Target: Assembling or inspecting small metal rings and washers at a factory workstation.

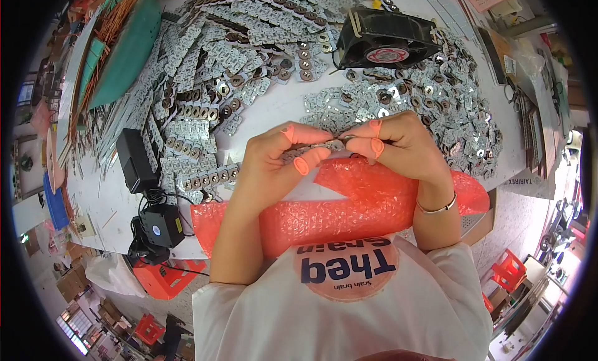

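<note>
My left hand point(274, 160) pinches one end of a short strip of small metal plates point(335, 145) between thumb and finger. From the other side my right hand point(398, 146) closes on the strip's opposite end, its fingertips nearly meeting the left ones. Pinkish-orange finger cots cover the thumb and forefinger of both hands. Exactly how the small pieces join is too fine to make out. Beneath the wrists, red bubble wrap point(336, 221) lies along the near table edge. Just beyond the hands is a pile of loose small metal plates point(330, 106).
Many strips of metal plates with round dark parts point(237, 43) cover the table's far left. A black fan point(386, 40) stands at the back, beside more loose parts point(455, 106). At left are a green container point(128, 50) of copper-coloured strips and black power adapters point(162, 224) with cables.
</note>
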The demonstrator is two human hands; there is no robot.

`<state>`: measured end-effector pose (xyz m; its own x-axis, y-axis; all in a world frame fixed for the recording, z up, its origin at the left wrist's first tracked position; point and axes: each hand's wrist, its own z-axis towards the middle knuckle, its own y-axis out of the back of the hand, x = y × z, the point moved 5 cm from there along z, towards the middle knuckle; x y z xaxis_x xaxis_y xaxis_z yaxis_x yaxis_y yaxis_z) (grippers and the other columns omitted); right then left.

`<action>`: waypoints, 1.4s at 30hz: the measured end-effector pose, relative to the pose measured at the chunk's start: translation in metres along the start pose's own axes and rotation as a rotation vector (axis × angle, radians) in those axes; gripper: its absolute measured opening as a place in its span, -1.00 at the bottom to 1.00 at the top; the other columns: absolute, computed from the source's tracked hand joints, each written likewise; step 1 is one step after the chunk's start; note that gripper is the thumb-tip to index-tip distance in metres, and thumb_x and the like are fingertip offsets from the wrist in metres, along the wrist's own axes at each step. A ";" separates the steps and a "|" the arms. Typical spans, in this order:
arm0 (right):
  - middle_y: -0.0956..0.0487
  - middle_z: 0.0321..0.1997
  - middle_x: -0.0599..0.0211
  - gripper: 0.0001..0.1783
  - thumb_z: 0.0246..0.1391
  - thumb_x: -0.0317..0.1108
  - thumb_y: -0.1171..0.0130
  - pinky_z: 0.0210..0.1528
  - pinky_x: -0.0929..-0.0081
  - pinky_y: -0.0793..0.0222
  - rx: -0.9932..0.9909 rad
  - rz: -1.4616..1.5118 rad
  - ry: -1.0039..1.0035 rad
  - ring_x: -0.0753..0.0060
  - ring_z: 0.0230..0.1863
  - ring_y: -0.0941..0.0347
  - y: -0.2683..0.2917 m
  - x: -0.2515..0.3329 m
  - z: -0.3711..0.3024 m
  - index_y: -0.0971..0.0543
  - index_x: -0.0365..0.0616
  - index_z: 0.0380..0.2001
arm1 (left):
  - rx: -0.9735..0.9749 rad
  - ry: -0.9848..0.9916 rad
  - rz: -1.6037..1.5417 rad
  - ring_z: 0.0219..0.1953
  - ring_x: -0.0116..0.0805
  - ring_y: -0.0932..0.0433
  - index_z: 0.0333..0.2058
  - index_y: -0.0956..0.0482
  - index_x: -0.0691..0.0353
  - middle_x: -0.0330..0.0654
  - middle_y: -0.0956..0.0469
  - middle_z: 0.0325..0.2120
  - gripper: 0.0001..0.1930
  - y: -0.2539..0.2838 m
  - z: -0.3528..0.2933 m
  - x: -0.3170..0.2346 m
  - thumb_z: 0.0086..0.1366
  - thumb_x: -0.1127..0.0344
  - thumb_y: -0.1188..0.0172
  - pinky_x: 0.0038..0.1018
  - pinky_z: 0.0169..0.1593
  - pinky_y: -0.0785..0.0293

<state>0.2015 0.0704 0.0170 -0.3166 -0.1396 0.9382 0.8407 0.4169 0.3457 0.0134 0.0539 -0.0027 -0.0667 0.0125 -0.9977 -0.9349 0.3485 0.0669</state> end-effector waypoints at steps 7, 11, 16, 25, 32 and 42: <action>-0.53 -0.64 0.33 -0.82 0.00 -0.34 -0.24 -0.64 0.65 -0.21 0.138 -0.032 0.167 0.62 -0.72 -0.33 -0.016 -0.004 -0.001 -0.59 -0.26 -0.44 | 0.033 0.144 -0.223 -0.42 -0.42 -0.56 -0.29 -0.48 0.37 -0.09 -0.57 -0.39 -0.79 -0.006 -0.006 0.005 0.09 0.54 -0.28 -0.54 -0.37 -0.53; -0.36 -0.71 0.46 -0.80 0.14 -0.33 -0.10 -0.76 0.70 0.03 0.147 0.532 -0.032 0.72 -0.81 -0.15 -0.027 0.003 -0.006 -0.46 -0.26 -0.46 | 0.126 0.249 -0.484 -0.47 -0.39 -0.57 -0.31 -0.45 0.37 -0.05 -0.57 -0.40 -0.80 -0.010 -0.008 -0.001 0.09 0.53 -0.27 -0.50 -0.42 -0.54; -0.24 -0.72 0.57 -0.79 0.19 -0.30 -0.04 -0.76 0.75 0.15 0.058 0.975 -0.211 0.80 -0.79 -0.04 -0.027 -0.007 -0.010 -0.40 -0.22 -0.44 | -0.123 0.006 -0.546 -0.46 -0.35 -0.57 -0.30 -0.45 0.35 -0.03 -0.56 -0.39 -0.79 -0.012 -0.008 -0.009 0.09 0.53 -0.26 -0.46 -0.42 -0.56; -0.27 -0.66 0.64 -0.84 0.17 -0.36 -0.06 -0.64 0.79 0.04 -0.174 0.139 0.113 0.85 -0.66 -0.07 -0.019 -0.002 -0.005 -0.42 -0.18 -0.46 | -0.199 -0.423 0.180 -0.26 -0.35 -0.56 -0.28 -0.51 0.32 -0.05 -0.56 -0.31 -0.78 -0.012 -0.007 -0.019 0.05 0.61 -0.24 -0.55 -0.19 -0.49; -0.26 -0.67 0.65 -0.81 0.16 -0.38 -0.06 -0.65 0.76 -0.02 -0.244 0.264 -0.010 0.84 -0.67 -0.09 -0.020 -0.005 -0.001 -0.42 -0.18 -0.52 | -0.306 -0.227 0.074 -0.31 -0.37 -0.57 -0.25 -0.52 0.32 -0.11 -0.57 -0.33 -0.80 -0.010 -0.002 -0.012 0.11 0.58 -0.20 -0.55 -0.26 -0.52; -0.33 -0.71 0.58 -0.80 0.14 -0.35 -0.10 -0.72 0.72 -0.07 -0.229 0.169 -0.035 0.81 -0.73 -0.17 -0.017 -0.011 -0.005 -0.46 -0.21 -0.50 | -0.214 -0.334 0.179 -0.29 -0.35 -0.57 -0.23 -0.51 0.29 -0.09 -0.56 -0.29 -0.81 -0.014 -0.005 -0.013 0.14 0.56 -0.18 -0.51 -0.23 -0.53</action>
<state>0.1932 0.0607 0.0008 -0.1754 -0.0526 0.9831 0.9588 0.2176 0.1827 0.0258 0.0438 0.0095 -0.1510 0.3698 -0.9168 -0.9723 0.1116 0.2051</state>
